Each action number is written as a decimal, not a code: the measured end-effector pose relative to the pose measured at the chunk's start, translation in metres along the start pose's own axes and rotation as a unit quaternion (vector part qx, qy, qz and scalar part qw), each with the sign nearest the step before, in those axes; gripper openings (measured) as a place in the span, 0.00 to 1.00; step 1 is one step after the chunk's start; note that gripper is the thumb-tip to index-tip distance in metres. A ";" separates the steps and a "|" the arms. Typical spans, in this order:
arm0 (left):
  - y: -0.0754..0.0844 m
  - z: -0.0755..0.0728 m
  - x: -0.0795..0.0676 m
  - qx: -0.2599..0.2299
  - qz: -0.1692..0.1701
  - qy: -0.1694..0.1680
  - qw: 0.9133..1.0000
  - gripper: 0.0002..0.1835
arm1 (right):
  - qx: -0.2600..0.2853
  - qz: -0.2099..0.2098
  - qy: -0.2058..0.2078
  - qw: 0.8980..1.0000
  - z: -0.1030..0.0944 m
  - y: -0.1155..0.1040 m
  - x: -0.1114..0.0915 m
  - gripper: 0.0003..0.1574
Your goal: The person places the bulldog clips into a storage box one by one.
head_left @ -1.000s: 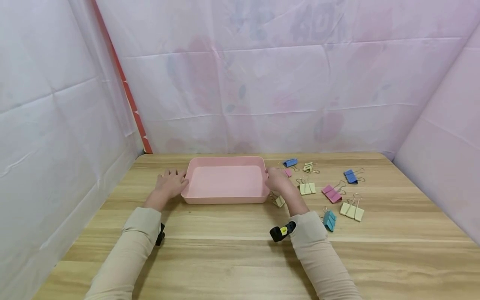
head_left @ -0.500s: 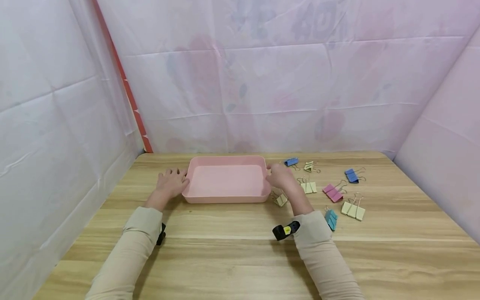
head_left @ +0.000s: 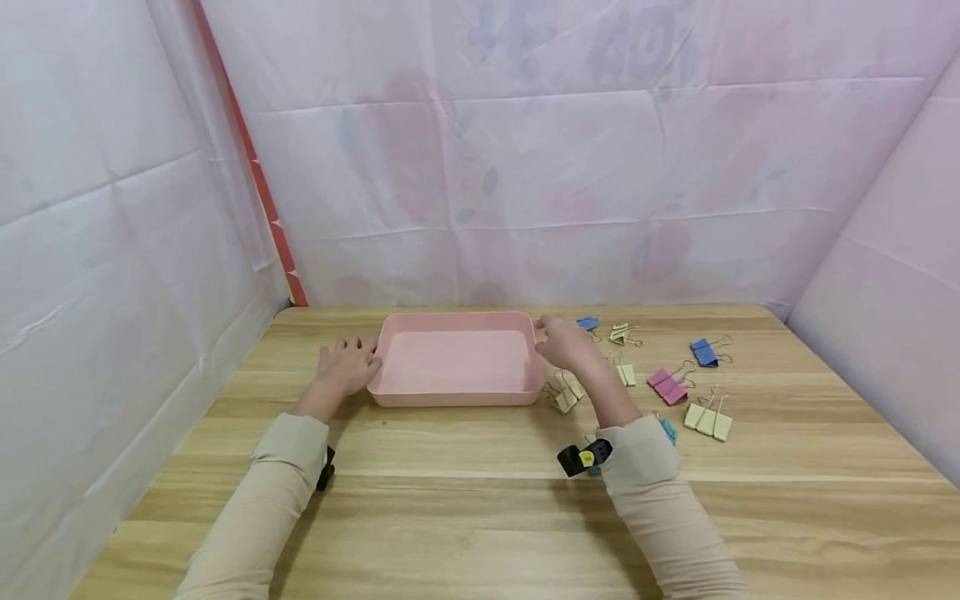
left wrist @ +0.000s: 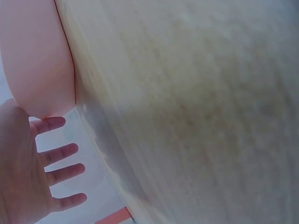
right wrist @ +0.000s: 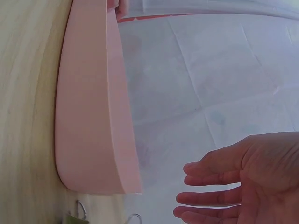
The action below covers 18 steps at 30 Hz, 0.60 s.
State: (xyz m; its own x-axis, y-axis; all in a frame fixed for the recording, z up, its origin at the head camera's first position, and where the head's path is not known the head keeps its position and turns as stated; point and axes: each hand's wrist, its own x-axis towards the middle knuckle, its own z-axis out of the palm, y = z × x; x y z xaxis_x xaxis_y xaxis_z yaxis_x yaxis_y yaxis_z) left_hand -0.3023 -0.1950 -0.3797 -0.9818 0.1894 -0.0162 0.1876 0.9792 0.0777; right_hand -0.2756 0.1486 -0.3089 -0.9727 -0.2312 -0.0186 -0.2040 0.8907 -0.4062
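Note:
A shallow pink tray [head_left: 457,400] sits on the wooden table. At its left end is my left hand [head_left: 347,369], fingers spread and fairly straight, with the thumb side against the tray's end wall; the left wrist view shows the tray [left wrist: 37,56] right at the thumb and forefinger. My right hand [head_left: 566,343] hovers by the tray's far right corner, holding nothing. In the right wrist view the fingers of that hand [right wrist: 266,182] extend loosely, apart from the tray wall. A pale yellow binder clip [head_left: 568,400] lies just below the right hand.
Several more binder clips lie to the right: blue [head_left: 704,352], pink [head_left: 667,387] and a larger pale yellow clip [head_left: 707,422] among them. The right sleeve [head_left: 645,462] partly covers a teal clip [head_left: 667,430]. Cloth walls [head_left: 562,183] enclose the table's back and sides.
My right hand has come away from the tray's right end, shifting right and slightly back, and covers other clips now. The left hand and tray have stayed nearly in place.

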 end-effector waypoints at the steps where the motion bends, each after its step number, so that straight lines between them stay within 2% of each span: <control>1: 0.000 0.000 0.000 -0.001 0.000 0.000 1.000 0.29 | -0.005 -0.004 0.000 1.000 -0.002 0.000 -0.001 0.26; 6: 0.001 -0.002 -0.002 -0.005 -0.002 0.001 1.000 0.28 | -0.022 -0.023 0.008 0.999 -0.013 0.003 -0.007 0.24; 12: 0.001 -0.001 -0.001 -0.007 -0.002 0.004 1.000 0.28 | -0.041 -0.067 0.028 0.997 -0.025 0.013 -0.017 0.23; 18: 0.004 -0.004 -0.004 -0.014 -0.008 0.001 1.000 0.28 | -0.042 -0.106 0.021 0.993 -0.032 0.024 -0.029 0.20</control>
State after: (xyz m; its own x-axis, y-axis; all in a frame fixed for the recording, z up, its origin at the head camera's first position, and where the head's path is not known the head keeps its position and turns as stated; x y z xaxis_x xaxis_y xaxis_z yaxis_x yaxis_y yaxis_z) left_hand -0.2977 -0.1922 -0.3756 -0.9846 0.1743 -0.0152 0.1717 0.9794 0.1061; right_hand -0.2555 0.1896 -0.2885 -0.9102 -0.4022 0.0985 -0.4117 0.8535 -0.3193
